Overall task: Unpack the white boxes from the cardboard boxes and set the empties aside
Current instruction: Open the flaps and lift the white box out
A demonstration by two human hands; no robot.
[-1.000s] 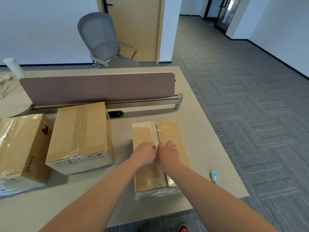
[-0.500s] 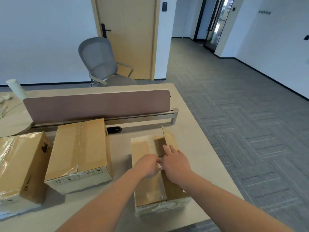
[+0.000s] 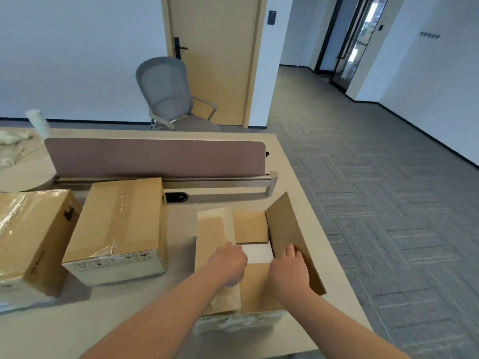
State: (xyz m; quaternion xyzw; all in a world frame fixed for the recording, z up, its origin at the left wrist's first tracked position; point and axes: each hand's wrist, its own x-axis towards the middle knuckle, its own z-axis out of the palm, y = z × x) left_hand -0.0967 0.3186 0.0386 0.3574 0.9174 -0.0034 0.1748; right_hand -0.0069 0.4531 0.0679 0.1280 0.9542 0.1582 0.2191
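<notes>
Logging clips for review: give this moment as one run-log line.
step: opening cardboard box | left hand: grips left flap | right hand: presses right flap outward | white box: visible inside

The box (image 3: 293,237) in front of me is matt brown cardboard; the white box (image 3: 258,252) inside looks smooth. Glossy clear tape (image 3: 123,211) shines on the middle box (image 3: 103,229); crinkled film (image 3: 15,218) covers the left box (image 3: 49,244).

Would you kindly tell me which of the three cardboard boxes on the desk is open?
The rightmost box: its right flap stands up, showing a white box inside. The middle box and left box are taped shut.
</notes>
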